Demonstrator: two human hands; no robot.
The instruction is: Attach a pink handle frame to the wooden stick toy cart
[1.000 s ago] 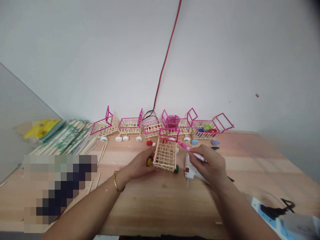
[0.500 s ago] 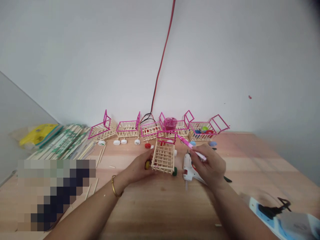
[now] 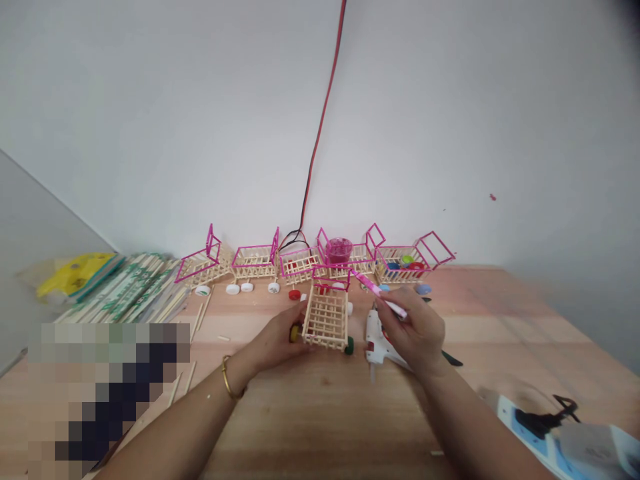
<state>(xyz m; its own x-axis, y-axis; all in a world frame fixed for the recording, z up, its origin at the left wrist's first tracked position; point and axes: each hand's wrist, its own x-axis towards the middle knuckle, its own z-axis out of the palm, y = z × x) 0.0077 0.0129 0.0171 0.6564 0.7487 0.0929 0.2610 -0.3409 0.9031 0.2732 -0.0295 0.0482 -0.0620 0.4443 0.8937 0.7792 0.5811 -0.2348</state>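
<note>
A small wooden-stick cart (image 3: pixel 326 317) with bottle-cap wheels sits in the grip of my left hand (image 3: pixel 280 337), whose fingers close on its left side near a yellow cap. The cart's handle frame at the far end is magenta. Between the fingers of my right hand (image 3: pixel 415 327) is a paintbrush (image 3: pixel 375 288) with a pink and white handle; its tip meets the right end of the magenta handle. Just left of my right hand, a white glue gun (image 3: pixel 377 340) lies on the table, partly hidden by that hand.
Several similar carts with magenta rims, such as one cart (image 3: pixel 255 260), line the wall. A cup of magenta paint (image 3: pixel 339 251) stands among them. Wrapped sticks (image 3: pixel 120 287) and a yellow bag (image 3: pixel 80 275) lie left. A power strip (image 3: pixel 525 427) is at right.
The view has shifted very slightly. My right hand and the brush have moved a little left along the cart's handle, while my left hand keeps hold of the cart.
</note>
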